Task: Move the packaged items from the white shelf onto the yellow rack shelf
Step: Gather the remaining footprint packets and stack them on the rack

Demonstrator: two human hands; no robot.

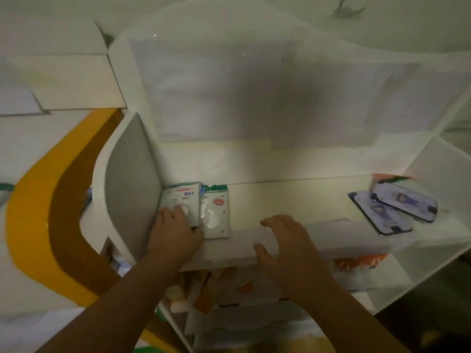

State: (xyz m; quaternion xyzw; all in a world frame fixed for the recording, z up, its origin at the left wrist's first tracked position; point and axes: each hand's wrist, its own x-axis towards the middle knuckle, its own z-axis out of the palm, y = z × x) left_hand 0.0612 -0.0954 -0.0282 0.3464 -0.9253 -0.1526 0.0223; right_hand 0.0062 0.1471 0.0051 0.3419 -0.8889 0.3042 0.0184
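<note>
On the white shelf (293,197), two packets (196,208) are lying side by side at its left end, against the side panel (130,184). Two flat packages (392,208) are lying overlapped toward the shelf's right end. More packaged items (211,289) are being kept beneath the shelf.

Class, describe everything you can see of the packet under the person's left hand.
The packet is a flat, pale, glossy pouch with red and blue print, blurred. It lies on the white shelf, against the left side panel, beside a similar packet. The left hand grips its near edge.
</note>
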